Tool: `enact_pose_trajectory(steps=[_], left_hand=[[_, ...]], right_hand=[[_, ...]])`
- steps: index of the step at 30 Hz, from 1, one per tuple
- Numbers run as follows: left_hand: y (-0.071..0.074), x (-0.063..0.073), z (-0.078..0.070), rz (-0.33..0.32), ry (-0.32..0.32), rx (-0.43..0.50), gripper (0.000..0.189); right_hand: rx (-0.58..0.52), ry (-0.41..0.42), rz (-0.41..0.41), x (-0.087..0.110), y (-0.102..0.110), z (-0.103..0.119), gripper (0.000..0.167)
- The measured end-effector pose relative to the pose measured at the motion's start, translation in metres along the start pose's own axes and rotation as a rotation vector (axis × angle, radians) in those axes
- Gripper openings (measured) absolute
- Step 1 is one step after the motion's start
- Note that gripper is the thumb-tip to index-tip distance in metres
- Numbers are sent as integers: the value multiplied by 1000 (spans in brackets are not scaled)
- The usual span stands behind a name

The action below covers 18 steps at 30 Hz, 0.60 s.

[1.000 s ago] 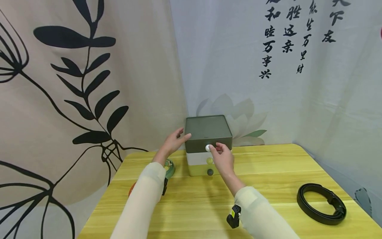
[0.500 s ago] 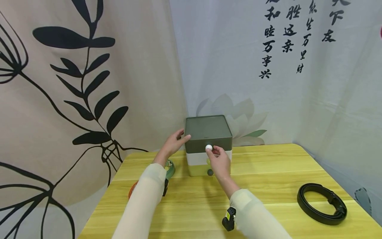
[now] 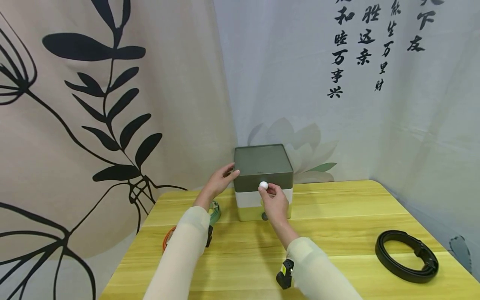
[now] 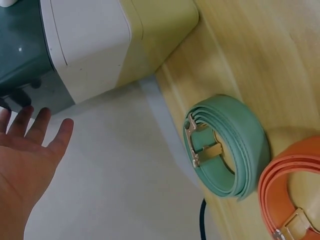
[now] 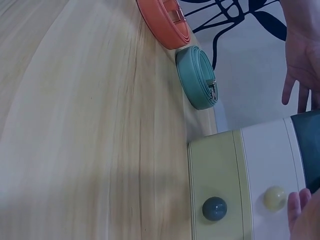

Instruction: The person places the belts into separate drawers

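A small three-tier drawer box [image 3: 264, 199] stands at the back of the table, dark green on top, white in the middle and yellow below. My right hand [image 3: 276, 204] is at its front and pinches the white knob [image 3: 263, 185] of the top drawer between thumb and curled fingers. In the right wrist view only this hand's fingertips show, beside the pale yellow knob [image 5: 275, 198]. My left hand [image 3: 218, 182] has its fingers spread against the left side of the top tier; the left wrist view shows its palm and straight fingers [image 4: 63, 135].
Left of the box lie a rolled green belt [image 4: 235, 145] and a rolled orange belt [image 4: 272, 175], partly behind my left arm in the head view. A coiled black belt [image 3: 382, 254] lies at the table's right. A printed curtain [image 3: 292, 83] hangs behind the table [image 3: 337, 216].
My right hand has shifted slightly left and down, its thumb passing from the knob's right side to just below it. The left hand stays at the box's side. The drawers remain closed.
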<state>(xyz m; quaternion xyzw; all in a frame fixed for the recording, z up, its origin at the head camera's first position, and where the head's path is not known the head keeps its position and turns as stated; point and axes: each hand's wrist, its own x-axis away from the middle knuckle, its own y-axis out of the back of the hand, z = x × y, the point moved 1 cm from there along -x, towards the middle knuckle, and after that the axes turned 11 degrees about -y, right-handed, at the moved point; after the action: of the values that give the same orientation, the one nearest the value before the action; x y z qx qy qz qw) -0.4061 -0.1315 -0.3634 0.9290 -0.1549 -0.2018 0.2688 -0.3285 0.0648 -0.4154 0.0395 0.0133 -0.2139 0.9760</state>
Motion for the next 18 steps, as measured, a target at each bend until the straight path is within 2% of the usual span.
enact_pose_trajectory(steps=[10,18], left_hand=[[-5,2,1,-30,24,23,69],[-6,3,2,-29,38,67,72]], right_hand=[[-14,-27,-55,-3,-5,1,35],[-1,-37,-91,-4,-8,3,30]])
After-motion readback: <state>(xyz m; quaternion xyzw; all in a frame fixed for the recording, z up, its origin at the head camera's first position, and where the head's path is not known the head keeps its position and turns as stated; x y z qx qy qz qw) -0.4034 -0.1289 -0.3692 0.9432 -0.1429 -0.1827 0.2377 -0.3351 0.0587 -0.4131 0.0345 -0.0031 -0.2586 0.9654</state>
